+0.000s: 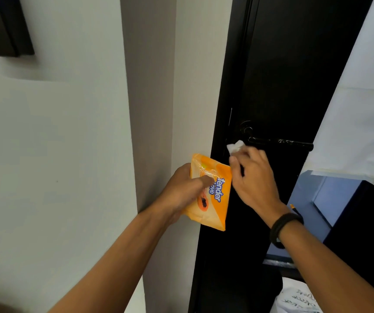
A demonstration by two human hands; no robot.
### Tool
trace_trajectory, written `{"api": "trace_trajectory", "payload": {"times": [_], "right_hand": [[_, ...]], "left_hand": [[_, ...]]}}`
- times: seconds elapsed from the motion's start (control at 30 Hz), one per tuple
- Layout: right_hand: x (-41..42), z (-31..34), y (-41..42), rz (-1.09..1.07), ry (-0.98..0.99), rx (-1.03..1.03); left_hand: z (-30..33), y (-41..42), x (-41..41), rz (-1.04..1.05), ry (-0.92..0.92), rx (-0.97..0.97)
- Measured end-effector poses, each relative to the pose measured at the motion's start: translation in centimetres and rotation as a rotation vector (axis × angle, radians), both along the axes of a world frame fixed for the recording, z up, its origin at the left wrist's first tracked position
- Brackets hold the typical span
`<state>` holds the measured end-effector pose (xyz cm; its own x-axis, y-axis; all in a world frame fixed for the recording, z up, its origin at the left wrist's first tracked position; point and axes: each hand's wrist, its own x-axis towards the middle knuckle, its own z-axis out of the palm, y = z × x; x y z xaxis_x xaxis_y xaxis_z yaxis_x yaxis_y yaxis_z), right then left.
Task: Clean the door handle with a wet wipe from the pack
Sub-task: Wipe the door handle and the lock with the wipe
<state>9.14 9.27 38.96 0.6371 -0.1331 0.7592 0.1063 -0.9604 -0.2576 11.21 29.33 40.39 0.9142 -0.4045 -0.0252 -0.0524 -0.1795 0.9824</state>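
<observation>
One door handle, black on the black door, sits right of centre in the frame, its lever running out toward the right. Your right hand is just below the lever's inner end, fingers curled and pinching one white wet wipe; the wipe pokes out above your fingertips, up by the base of the lever near the round lock plate. Whether it actually touches the metal, you can't tell from here.

Your left hand grips one orange pack at frame centre, thumb laid across its front, the other fingers hidden behind it. The pack hangs tilted, just left of your right hand, in front of the door's edge.

One black band circles your right wrist. A white wall fills the left half of the frame, with one dark picture in the upper left corner. At the bottom right, a white sheet with handwriting shows, too blurred to read.
</observation>
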Motion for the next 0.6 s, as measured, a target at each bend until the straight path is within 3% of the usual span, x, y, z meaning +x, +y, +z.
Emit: {"api": "trace_trajectory", "payload": {"times": [0.1,0.2,0.6], "right_hand": [[0.4,1.6,0.2,-0.087,0.092,-0.251],[0.1,2.4,-1.2,-0.061,0.125,-0.274],[0.0,-3.9,-0.3,0.007,-0.131,0.812]], "left_hand": [[0.1,0.0,0.0,0.012,-0.010,-0.008],[0.3,0.1,0.0,0.007,-0.014,-0.027],[0.2,0.3,-0.5,0.033,0.001,-0.029]]}}
